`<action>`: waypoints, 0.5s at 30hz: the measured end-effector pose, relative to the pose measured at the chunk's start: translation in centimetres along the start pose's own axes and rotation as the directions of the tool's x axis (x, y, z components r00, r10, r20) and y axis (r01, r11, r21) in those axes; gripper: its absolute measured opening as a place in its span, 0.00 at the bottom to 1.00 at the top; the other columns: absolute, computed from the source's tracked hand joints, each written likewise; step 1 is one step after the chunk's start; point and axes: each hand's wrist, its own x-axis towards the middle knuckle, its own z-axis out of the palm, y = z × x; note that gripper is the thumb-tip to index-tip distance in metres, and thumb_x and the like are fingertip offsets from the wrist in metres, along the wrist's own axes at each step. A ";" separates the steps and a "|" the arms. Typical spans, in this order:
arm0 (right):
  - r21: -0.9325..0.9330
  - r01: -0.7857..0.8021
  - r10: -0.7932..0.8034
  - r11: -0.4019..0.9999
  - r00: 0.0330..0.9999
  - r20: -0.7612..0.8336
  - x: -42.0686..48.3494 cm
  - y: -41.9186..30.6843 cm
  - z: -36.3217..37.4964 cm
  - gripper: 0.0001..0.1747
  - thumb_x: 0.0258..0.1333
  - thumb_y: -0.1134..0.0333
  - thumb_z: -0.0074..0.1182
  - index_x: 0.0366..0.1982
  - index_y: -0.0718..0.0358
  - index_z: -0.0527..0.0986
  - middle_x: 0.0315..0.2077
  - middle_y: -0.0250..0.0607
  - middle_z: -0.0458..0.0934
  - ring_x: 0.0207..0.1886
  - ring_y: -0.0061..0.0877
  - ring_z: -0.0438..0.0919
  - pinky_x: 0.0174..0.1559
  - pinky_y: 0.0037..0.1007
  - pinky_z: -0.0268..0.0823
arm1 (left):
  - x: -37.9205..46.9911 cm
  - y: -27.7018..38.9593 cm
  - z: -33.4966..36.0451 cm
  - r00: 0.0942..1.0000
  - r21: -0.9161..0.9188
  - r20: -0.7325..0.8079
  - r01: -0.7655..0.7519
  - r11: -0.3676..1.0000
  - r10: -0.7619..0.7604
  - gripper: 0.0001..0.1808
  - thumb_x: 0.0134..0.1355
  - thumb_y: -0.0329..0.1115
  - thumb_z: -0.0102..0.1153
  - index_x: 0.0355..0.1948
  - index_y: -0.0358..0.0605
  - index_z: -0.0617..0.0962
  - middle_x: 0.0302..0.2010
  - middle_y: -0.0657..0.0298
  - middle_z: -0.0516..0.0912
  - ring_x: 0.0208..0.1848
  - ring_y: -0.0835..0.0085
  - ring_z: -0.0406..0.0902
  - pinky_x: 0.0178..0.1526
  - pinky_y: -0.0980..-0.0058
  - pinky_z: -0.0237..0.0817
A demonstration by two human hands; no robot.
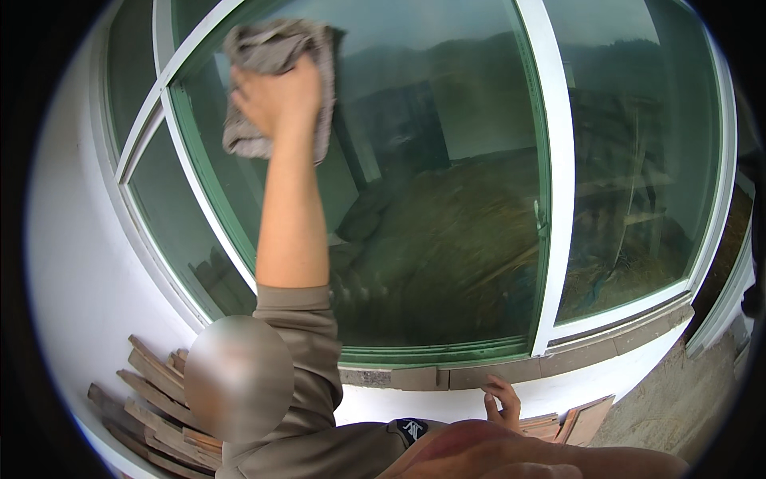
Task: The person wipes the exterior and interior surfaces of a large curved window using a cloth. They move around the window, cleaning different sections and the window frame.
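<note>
My left hand (pixel 281 99) is raised to the upper left part of a large window pane (pixel 443 209), pressing a folded grey-brown cloth (pixel 239 135) against the glass. The cloth shows above, below and on both sides of the hand, and its outer edge looks slightly blurred. Low down, near the tiled window ledge (pixel 494 374), is my right hand (pixel 504 400), its fingers bent and apart with nothing in them. Whether its fingertips touch the ledge, I cannot tell. White bars (pixel 559 179) and green inner edges frame the glass.
Narrow wooden boards (pixel 161 413) lie stacked at the lower left by the white wall (pixel 72 239). More flat reddish-brown pieces (pixel 586 419) lean under the ledge at the lower right, beside concrete ground (pixel 652 395). Hills and sky reflect in the glass. A blurred round patch covers part of the lower left.
</note>
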 end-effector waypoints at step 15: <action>-0.093 -0.068 0.060 0.993 0.995 -0.083 -3.1 -1.5 -4.2 0.10 0.69 0.73 0.54 0.46 0.70 0.82 0.57 0.57 0.81 0.51 0.40 0.83 0.54 0.38 0.75 | -7.5 17.8 -1.3 0.687 -0.347 -0.088 -0.700 0.624 0.721 0.39 0.70 0.49 0.48 0.74 0.30 0.66 0.79 0.44 0.63 0.82 0.50 0.55 0.81 0.50 0.44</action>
